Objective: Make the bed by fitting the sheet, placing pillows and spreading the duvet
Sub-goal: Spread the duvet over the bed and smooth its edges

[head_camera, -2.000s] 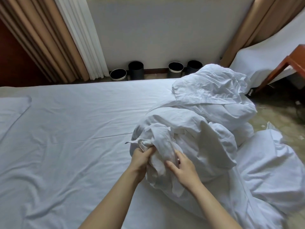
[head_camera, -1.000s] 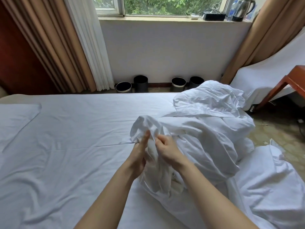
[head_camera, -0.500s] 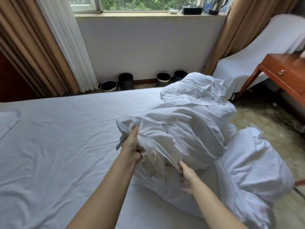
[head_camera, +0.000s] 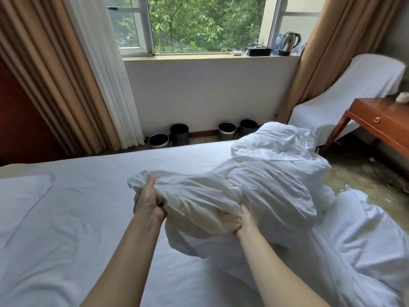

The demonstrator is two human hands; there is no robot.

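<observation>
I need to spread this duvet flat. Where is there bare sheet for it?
Bare sheet lies left of the left hand, bordered by the flat white piece at the left edge and the far edge near the bins. The right side is crowded: the bunched duvet, held by that hand and the right hand, covers it.

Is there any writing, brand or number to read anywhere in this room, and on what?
None can be read.
Bottle label: too small and blurred.
Kettle and black box: no readable marks.
Duvet: plain white, no tag showing.
</observation>
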